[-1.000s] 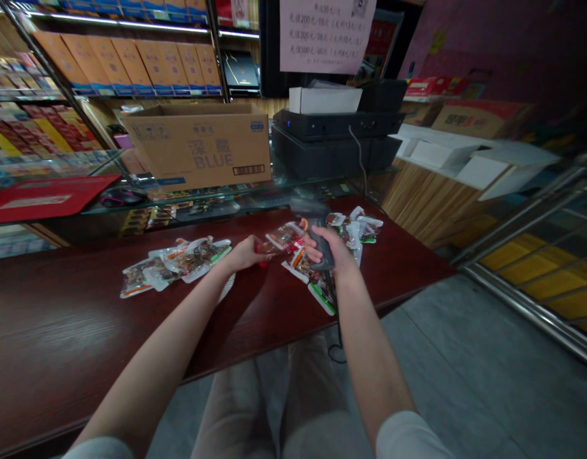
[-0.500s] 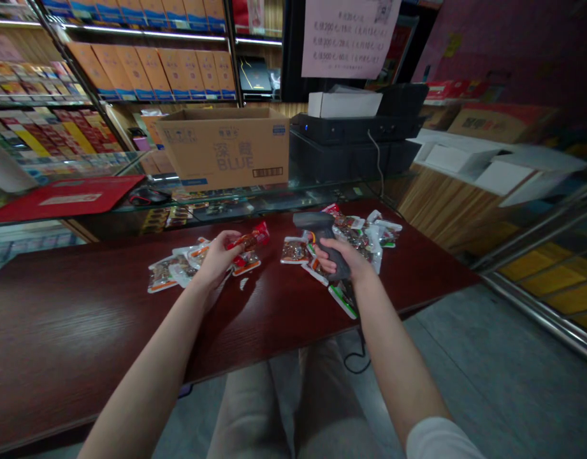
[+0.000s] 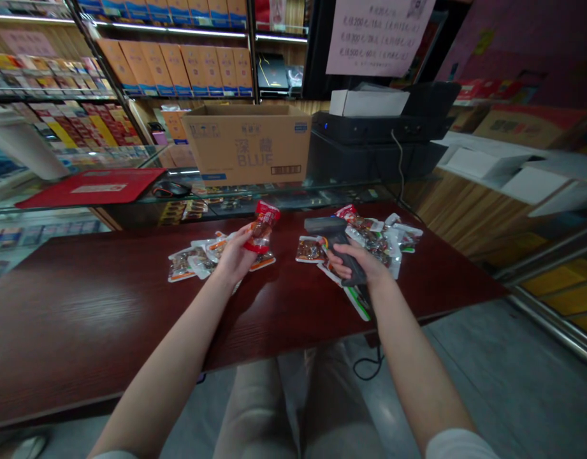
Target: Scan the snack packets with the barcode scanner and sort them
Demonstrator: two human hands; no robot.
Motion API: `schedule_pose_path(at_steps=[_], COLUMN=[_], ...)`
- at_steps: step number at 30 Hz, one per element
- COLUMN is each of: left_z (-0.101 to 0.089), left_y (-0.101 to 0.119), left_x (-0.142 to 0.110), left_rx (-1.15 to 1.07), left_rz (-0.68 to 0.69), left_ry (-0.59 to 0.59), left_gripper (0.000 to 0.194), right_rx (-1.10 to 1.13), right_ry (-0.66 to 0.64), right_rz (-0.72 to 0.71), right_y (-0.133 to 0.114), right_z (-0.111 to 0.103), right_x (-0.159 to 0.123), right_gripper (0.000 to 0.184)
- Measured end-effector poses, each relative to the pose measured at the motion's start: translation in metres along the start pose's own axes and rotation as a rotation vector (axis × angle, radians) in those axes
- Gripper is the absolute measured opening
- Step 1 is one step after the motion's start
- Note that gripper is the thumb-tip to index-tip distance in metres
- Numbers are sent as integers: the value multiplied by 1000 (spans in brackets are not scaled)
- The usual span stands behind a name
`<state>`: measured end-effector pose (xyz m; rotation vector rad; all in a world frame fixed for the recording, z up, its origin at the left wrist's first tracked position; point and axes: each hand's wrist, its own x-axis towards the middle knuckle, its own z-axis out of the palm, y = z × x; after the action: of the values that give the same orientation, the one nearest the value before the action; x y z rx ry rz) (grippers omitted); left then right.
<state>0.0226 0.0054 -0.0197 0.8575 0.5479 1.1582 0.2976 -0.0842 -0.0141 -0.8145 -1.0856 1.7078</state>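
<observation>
Pinching a red-topped snack packet upright, the left hand holds it above the loose packets on the dark wood counter, its front left showing, while the closed right hand grips a corded barcode scanner by the handle, head turned toward the packet

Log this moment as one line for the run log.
left hand holds red-topped plastic snack packet | right hand grips grey corded barcode scanner | loose snack packets on dark-red wooden counter
</observation>
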Motion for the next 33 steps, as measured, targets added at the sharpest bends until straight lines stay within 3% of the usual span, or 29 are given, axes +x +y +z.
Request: schedule_pose_path(at_steps=[10,23,33], left_z=[8,8,10], left_y=[-15,-18,-18], left_x=[-2,-2,-7], left_rx=[97,168,309], left_rz=[66,80,88], left_ry=[54,33,-31], left_gripper=[56,46,53], right_rx=[-52,-70,-113], right_ry=[-69,-57,-23], right_rz=[92,68,53], right_y=[5,14,12], right_z=[14,25,30], right_x=[6,14,12], right_gripper=[32,27,24])
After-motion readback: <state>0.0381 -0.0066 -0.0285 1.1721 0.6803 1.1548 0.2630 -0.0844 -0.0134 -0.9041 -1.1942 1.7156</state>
